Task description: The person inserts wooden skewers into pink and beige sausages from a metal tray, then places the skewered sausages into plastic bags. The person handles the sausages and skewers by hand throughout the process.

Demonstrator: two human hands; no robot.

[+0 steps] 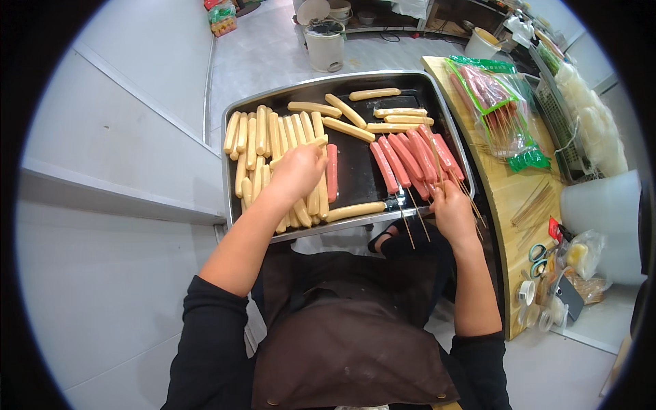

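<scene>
A black tray with a metal rim (353, 174) lies before me. On its left side is a pile of pale yellow sausages (251, 138), several of them stacked crosswise. My left hand (300, 171) is over that pile, its fingers closed around one yellow sausage (320, 141) whose two ends stick out. Pink sausages on skewers (402, 159) are grouped at the tray's right side, sticks pointing over the near rim. Beside them my right hand (451, 207) pinches a thin wooden skewer (437, 159) that points up across the pink sausages.
One pink sausage (332, 173) without a visible stick lies mid-tray. To the right, a wooden table (492, 205) bears packaged skewered sausages (492, 97), loose skewers (535, 205), scissors (538, 260) and a tape roll (526, 293). A white wall (118, 169) stands left; a bucket (325, 48) is beyond the tray.
</scene>
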